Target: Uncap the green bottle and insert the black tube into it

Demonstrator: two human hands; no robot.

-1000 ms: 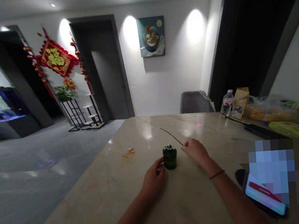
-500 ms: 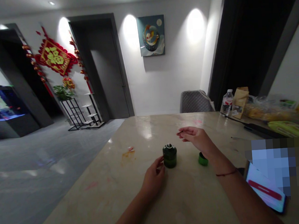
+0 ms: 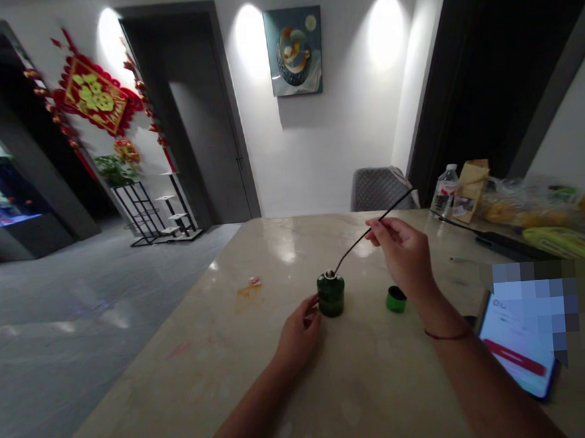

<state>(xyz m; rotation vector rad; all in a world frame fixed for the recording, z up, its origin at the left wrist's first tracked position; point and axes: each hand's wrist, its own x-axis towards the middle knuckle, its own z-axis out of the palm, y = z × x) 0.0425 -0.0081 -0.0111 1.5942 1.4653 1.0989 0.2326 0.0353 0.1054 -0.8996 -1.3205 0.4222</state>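
Right hand (image 3: 402, 254) rises, pinching a thin black rod (image 3: 368, 235) to a dark green cylindrical canister (image 3: 331, 296); left hand (image 3: 298, 335) touches it, grip I can't tell.

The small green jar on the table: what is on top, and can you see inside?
A thin black rod held in the right hand touches the jar's pale top; the inside is hidden.

The right hand (image 3: 402, 254) is raised, thumb and fingertips pinched together, wrist bent, while the left hand (image 3: 298, 335) sits lower, fingers loosely curled inward.
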